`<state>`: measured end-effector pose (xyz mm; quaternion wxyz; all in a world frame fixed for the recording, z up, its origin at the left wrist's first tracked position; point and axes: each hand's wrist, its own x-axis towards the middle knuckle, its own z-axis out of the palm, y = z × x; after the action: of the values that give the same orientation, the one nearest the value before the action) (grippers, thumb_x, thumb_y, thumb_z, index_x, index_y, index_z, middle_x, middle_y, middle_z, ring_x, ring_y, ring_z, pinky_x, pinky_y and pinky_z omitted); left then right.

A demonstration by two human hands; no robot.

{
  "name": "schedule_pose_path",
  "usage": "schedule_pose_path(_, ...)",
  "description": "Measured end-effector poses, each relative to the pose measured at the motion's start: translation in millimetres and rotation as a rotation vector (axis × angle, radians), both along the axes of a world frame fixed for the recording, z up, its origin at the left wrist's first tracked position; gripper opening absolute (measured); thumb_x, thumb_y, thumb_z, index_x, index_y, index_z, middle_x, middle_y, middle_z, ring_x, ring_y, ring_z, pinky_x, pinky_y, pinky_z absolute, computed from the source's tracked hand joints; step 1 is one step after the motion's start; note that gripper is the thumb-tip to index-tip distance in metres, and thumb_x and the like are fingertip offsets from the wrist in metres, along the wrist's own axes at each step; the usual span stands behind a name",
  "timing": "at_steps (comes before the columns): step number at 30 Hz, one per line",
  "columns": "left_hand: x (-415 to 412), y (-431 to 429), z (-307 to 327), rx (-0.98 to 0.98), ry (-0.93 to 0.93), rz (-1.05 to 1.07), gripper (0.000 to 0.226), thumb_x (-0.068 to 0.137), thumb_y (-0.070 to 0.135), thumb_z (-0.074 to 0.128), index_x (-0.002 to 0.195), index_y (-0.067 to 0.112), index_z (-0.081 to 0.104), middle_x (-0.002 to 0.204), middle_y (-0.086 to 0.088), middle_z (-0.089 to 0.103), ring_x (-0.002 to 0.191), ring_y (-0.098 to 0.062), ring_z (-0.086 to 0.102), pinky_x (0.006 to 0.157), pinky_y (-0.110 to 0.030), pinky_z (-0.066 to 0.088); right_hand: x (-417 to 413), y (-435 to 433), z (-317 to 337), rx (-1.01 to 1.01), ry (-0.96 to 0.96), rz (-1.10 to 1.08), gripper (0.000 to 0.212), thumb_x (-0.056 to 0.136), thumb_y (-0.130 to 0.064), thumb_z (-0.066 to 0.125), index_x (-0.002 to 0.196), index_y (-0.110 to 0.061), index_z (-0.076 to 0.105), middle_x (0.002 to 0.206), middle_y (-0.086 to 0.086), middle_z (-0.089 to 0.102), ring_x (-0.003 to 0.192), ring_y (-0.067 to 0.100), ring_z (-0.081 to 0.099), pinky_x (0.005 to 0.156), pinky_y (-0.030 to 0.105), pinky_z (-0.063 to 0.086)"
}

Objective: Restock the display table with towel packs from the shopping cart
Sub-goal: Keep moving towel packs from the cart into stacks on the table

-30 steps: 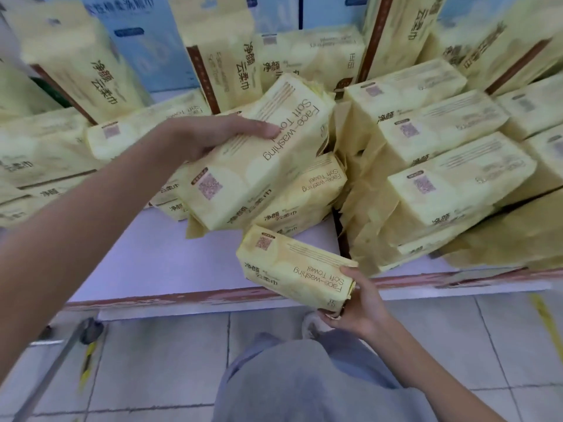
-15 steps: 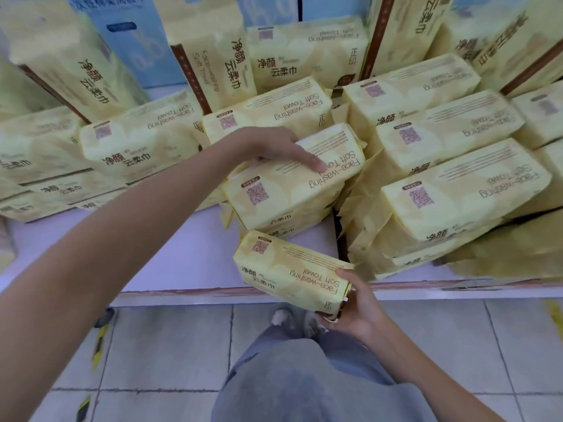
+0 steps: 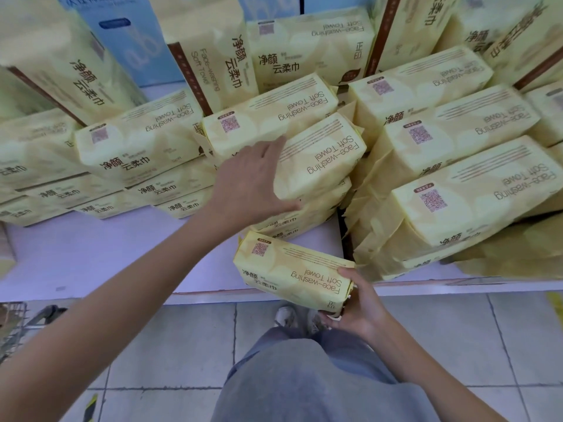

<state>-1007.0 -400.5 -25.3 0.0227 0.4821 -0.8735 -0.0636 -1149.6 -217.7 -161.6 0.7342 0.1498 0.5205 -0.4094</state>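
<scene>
Left hand (image 3: 253, 181) presses, fingers straight, on the top towel pack (image 3: 320, 153) of the middle stack, thumb along its front; right hand (image 3: 359, 306) grips a second towel pack (image 3: 292, 272) by its end, above the tabletop (image 3: 106, 254) edge; placing seems in hand; next, probably, the second pack needs a level spot.

Surface (image 3: 91, 257): left stack (image 3: 137, 153), centre stack (image 3: 320, 159), right stack (image 3: 457, 193), upright packs (image 3: 207, 50) behind; held pack (image 3: 292, 269) in front. Cart (image 3: 12, 327) probably lower-left.

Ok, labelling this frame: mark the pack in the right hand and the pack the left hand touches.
Held pack (image 3: 292, 269): head view, top face.
Touched pack (image 3: 323, 159): head view, printed top face.
</scene>
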Motion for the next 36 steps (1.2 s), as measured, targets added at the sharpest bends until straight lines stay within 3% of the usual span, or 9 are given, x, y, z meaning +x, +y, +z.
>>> schedule_pose_path(7,10,-21,6,0.016,0.078,-0.198,0.098,0.066,0.050,0.079,0.147,0.017,0.034,0.147,-0.005,0.044,0.131,-0.026,0.042,0.098,-0.039,0.039,-1,-14,-1,0.030,0.033,0.016,0.042,0.060,-0.030,0.067,0.099,-0.017,0.060,0.096,0.008,0.068,0.090,0.027,0.060,0.075,0.039,0.045)
schedule_pose_path(12,17,-7,-1,-0.223,0.261,-0.308,0.075,0.064,0.039,0.085,0.126,0.006,0.060,0.132,-0.016,0.058,0.118,-0.035,0.057,0.095,-0.046,0.046,-4,-22,-5,0.032,0.053,0.043,0.041,0.059,-0.030,0.069,0.096,-0.016,0.060,0.088,0.007,0.071,0.088,0.026,0.061,0.076,0.037,0.046)
schedule_pose_path(18,57,50,-57,-0.496,0.868,0.257,0.043,0.086,0.029,0.066,0.113,-0.003,0.059,0.114,-0.015,0.061,0.108,-0.028,0.054,0.095,-0.036,0.043,-5,-32,-14,0.039,0.087,0.069,0.046,0.057,-0.031,0.069,0.099,-0.017,0.060,0.101,0.008,0.068,0.091,0.025,0.060,0.076,0.036,0.044)
schedule_pose_path(21,77,83,-100,-0.201,0.984,0.741,0.042,0.087,0.028,0.061,0.121,0.005,0.052,0.116,-0.002,0.051,0.107,-0.018,0.050,0.092,-0.040,0.045,-5,-39,-18,0.023,0.111,0.093,0.044,0.057,-0.031,0.069,0.097,-0.017,0.061,0.092,0.007,0.071,0.088,0.024,0.060,0.076,0.034,0.043)
schedule_pose_path(25,83,96,-148,0.363,0.911,0.955,0.045,0.091,0.027,0.061,0.133,0.014,0.048,0.136,-0.002,0.049,0.124,-0.020,0.048,0.084,-0.008,0.041,0,-50,-25,0.006,0.192,0.128,0.024,0.074,-0.028,0.065,0.096,-0.017,0.062,0.090,0.005,0.071,0.087,0.022,0.060,0.076,0.033,0.041)
schedule_pose_path(27,80,93,-165,0.592,0.884,1.008,0.050,0.092,0.034,0.059,0.136,0.015,0.046,0.137,-0.002,0.051,0.125,-0.022,0.049,0.097,-0.025,0.041,3,-58,-26,-0.002,0.234,0.117,0.019,0.080,-0.027,0.062,0.095,-0.017,0.062,0.093,0.005,0.070,0.087,0.021,0.060,0.073,0.032,0.041)
schedule_pose_path(29,76,89,-176,0.766,0.859,1.043,0.041,0.090,0.041,0.059,0.124,0.020,0.053,0.122,0.001,0.059,0.116,-0.023,0.054,0.095,-0.036,0.043,5,-66,-27,-0.015,0.289,0.091,0.013,0.082,-0.026,0.061,0.092,-0.017,0.062,0.090,0.004,0.069,0.082,0.019,0.060,0.067,0.028,0.043)
schedule_pose_path(32,69,88,-182,0.915,0.919,1.094,0.024,0.087,0.046,0.062,0.103,0.028,0.058,0.110,0.001,0.064,0.103,-0.020,0.058,0.095,-0.042,0.048,8,-76,-32,-0.015,0.338,-0.009,0.013,0.085,-0.024,0.060,0.094,-0.015,0.062,0.091,0.004,0.068,0.082,0.017,0.060,0.067,0.028,0.043)
schedule_pose_path(36,54,94,-184,0.970,0.982,1.128,0.021,0.082,0.041,0.069,0.099,0.030,0.062,0.112,-0.002,0.068,0.099,-0.019,0.062,0.093,-0.041,0.051,13,-83,-42,-0.003,0.338,-0.188,0.020,0.087,-0.012,0.061,0.106,-0.012,0.059,0.113,0.011,0.063,0.090,0.019,0.060,0.085,0.029,0.046)
